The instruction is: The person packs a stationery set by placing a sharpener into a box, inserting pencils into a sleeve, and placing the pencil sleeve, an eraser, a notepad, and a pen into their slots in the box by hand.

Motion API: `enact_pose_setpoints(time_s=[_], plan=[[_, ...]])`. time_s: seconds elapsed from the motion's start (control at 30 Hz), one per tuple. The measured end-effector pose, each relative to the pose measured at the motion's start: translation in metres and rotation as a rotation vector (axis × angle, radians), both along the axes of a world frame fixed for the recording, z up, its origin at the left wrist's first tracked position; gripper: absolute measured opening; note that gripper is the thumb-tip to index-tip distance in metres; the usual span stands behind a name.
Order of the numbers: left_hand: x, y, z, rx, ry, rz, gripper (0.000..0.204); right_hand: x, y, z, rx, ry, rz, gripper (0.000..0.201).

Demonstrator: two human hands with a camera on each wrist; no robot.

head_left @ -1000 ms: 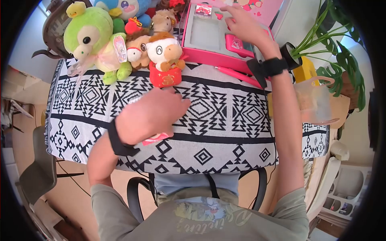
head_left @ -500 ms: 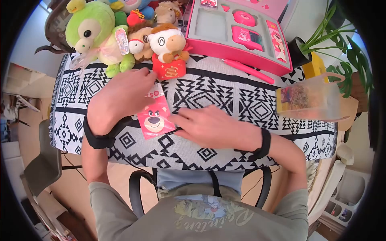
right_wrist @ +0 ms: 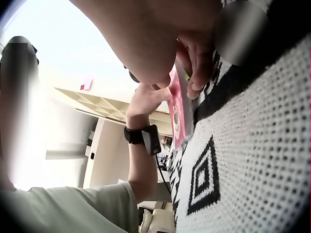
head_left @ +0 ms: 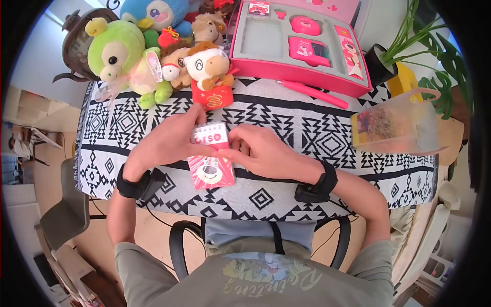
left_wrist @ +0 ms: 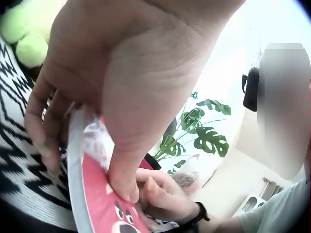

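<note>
A small pink spiral-topped notepad (head_left: 212, 174) with a bear's face on its cover is between my hands, near the front of the table. My left hand (head_left: 169, 138) grips its left side, thumb across the cover and fingers behind, as the left wrist view shows. From the right, my right hand (head_left: 268, 153) pinches the opposite edge, its thumb meeting the left thumb over the cover. In the right wrist view the notepad (right_wrist: 179, 114) stands tilted close over the patterned cloth. Both thumbs hide the middle of the cover.
An open pink gift box (head_left: 302, 77) with moulded slots stands at the back, a pink pen (head_left: 314, 94) in front of it. Plush toys (head_left: 120, 61) crowd the back left. A clear container (head_left: 394, 123) and a potted plant (head_left: 381, 64) are at the right.
My right hand has come from over the gift box down to the notepad. The notepad has shifted slightly right and toward me, and both thumbs now lie across its cover.
</note>
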State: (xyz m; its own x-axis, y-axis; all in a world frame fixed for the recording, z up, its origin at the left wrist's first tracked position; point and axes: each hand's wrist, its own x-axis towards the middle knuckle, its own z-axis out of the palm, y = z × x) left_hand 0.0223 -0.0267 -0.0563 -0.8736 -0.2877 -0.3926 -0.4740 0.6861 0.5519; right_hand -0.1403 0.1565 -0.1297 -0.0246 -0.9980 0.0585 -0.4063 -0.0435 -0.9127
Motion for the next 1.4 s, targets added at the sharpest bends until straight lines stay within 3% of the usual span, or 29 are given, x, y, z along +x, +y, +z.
enact_pose_setpoints(time_s=[0.03,0.07,0.13,0.2,0.27,0.33,0.43,0.5,0.57,0.6,0.7,0.77,0.83,0.97,1.23,1.33,1.4], plan=[[-0.001,0.005,-0.002,0.029,0.151,0.009,0.061,-0.003,0.000,0.004,-0.023,0.079,0.032,0.035],[-0.003,0.009,-0.001,0.026,0.153,0.005,0.061,-0.003,0.002,0.007,-0.026,0.082,0.028,0.035],[-0.014,0.019,0.006,0.109,0.316,0.108,0.056,-0.005,0.008,0.015,0.176,-0.465,-0.032,0.041],[-0.020,0.025,-0.001,0.114,0.392,0.120,0.053,-0.012,0.012,0.018,0.221,-0.485,-0.021,0.046],[-0.031,0.039,-0.002,0.287,0.665,0.261,0.052,-0.008,0.013,0.014,-0.024,-0.562,-0.115,0.050],[-0.042,0.044,0.000,0.327,0.744,0.245,0.045,-0.011,0.014,0.012,-0.080,-0.524,-0.161,0.052],[-0.056,0.054,-0.006,0.667,0.938,0.407,0.032,-0.017,0.011,0.021,-0.378,-0.400,-0.389,0.043],[-0.063,0.052,-0.019,0.681,0.977,0.375,0.034,-0.037,0.009,0.033,-0.445,-0.311,-0.502,0.040],[-0.070,0.057,-0.031,0.691,1.035,0.362,0.031,-0.052,0.002,0.044,-0.560,-0.389,-0.646,0.039],[-0.070,0.059,-0.036,0.693,1.036,0.364,0.031,-0.062,-0.002,0.050,-0.557,-0.387,-0.645,0.039],[-0.071,0.072,-0.048,0.699,0.739,0.156,0.016,-0.086,-0.009,0.063,-0.657,-0.341,-0.740,0.041],[-0.079,0.084,-0.051,0.688,0.696,0.114,0.013,-0.101,-0.011,0.067,-0.551,-0.140,-0.757,0.042],[-0.085,0.089,-0.053,0.840,0.395,0.007,0.015,-0.116,-0.016,0.069,-0.470,-0.020,-0.728,0.045],[-0.100,0.095,-0.076,0.967,0.400,-0.054,0.013,-0.132,-0.049,0.072,-0.314,0.283,-0.768,0.054],[-0.102,0.081,-0.088,1.109,0.386,-0.101,0.011,-0.163,-0.114,0.041,-0.323,0.516,-0.858,0.055],[-0.100,0.082,-0.090,1.119,0.389,-0.114,0.010,-0.159,-0.119,0.035,-0.186,0.604,-0.900,0.052],[-0.100,0.083,-0.091,1.115,0.389,-0.121,0.010,-0.150,-0.113,0.039,-0.050,0.804,-0.881,0.050]])
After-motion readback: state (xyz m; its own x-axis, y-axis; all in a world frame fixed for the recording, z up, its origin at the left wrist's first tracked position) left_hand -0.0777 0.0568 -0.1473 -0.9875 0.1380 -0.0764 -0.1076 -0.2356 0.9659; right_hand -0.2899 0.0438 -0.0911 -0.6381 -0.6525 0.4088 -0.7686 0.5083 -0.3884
